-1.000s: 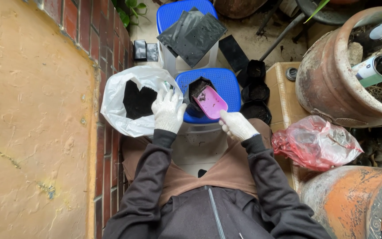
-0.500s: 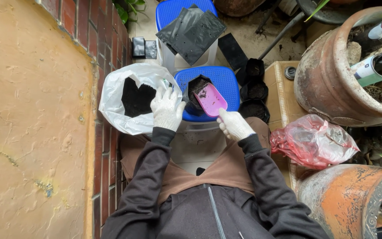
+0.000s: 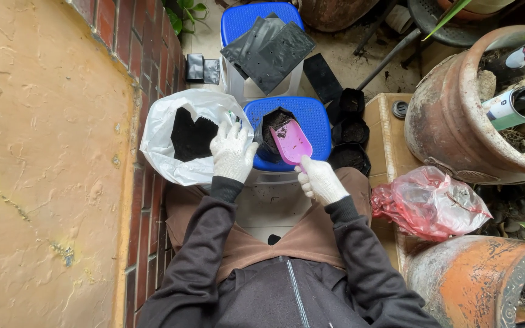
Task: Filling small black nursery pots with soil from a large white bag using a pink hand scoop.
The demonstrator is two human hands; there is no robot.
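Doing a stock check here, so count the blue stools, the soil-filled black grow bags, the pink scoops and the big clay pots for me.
Blue stools: 2
Soil-filled black grow bags: 4
Pink scoops: 1
Big clay pots: 2
Total: 9

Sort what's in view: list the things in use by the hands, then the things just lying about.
In use:
left hand steadying the black grow bag
right hand holding the pink scoop
white sack of soil
blue stool

Lying about:
flat black bags
red plastic bag
clay pot
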